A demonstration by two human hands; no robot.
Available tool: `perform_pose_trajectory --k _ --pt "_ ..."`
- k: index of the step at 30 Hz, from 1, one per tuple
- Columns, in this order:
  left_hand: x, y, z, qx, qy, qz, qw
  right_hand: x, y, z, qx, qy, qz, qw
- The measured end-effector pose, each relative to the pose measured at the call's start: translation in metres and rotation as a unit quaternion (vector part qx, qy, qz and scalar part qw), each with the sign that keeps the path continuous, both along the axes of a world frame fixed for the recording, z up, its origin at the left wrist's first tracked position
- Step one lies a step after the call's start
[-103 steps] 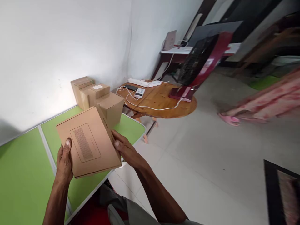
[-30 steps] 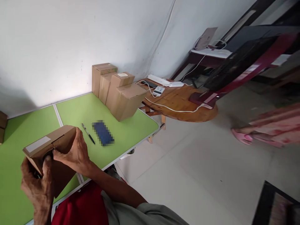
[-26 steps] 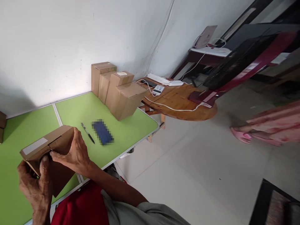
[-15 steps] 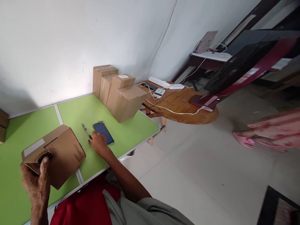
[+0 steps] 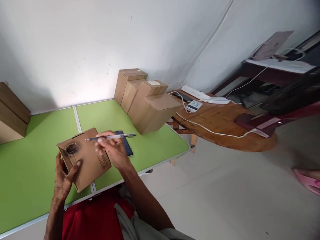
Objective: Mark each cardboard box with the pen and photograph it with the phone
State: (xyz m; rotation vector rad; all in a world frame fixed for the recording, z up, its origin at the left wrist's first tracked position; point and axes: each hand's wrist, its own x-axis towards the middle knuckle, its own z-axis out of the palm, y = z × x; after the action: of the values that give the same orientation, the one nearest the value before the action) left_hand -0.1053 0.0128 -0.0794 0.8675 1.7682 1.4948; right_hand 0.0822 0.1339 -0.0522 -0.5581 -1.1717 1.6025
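My left hand [image 5: 63, 176] grips a small brown cardboard box [image 5: 86, 160] from its left side, holding it tilted above the green table [image 5: 32, 166]. A round dark mark shows on the box's upper face. My right hand [image 5: 113, 150] holds a pen [image 5: 111, 136] level, with its tip pointing left over the box. A dark phone [image 5: 126, 146] lies on the table just behind my right hand, partly hidden by it.
Several stacked brown boxes [image 5: 147, 98] stand at the table's far right corner. More boxes [image 5: 11, 113] sit at the far left by the wall. A round wooden table [image 5: 225, 125] with a cable and power strip stands to the right, over a pale tiled floor.
My right hand left the box, reached to the pen beside the phone, picked it up and brought it over the box. The left hand has turned the box.
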Motion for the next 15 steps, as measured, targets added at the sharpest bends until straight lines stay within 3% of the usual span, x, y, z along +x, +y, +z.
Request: perform_pose_trajectory --k 2,6,15 --pt "0.009 -0.002 -0.001 -0.001 0.005 -0.017 1.000 -0.013 -0.016 0.001 -0.022 0.027 0.044 0.998" --pt "0.020 -0.008 -0.003 0.007 0.004 -0.043 0.999 -0.024 -0.034 -0.005 -0.028 0.027 0.065 0.997" --pt "0.028 -0.010 0.004 -0.006 -0.004 -0.061 0.998 -0.012 -0.040 -0.007 0.022 -0.033 0.018 0.999"
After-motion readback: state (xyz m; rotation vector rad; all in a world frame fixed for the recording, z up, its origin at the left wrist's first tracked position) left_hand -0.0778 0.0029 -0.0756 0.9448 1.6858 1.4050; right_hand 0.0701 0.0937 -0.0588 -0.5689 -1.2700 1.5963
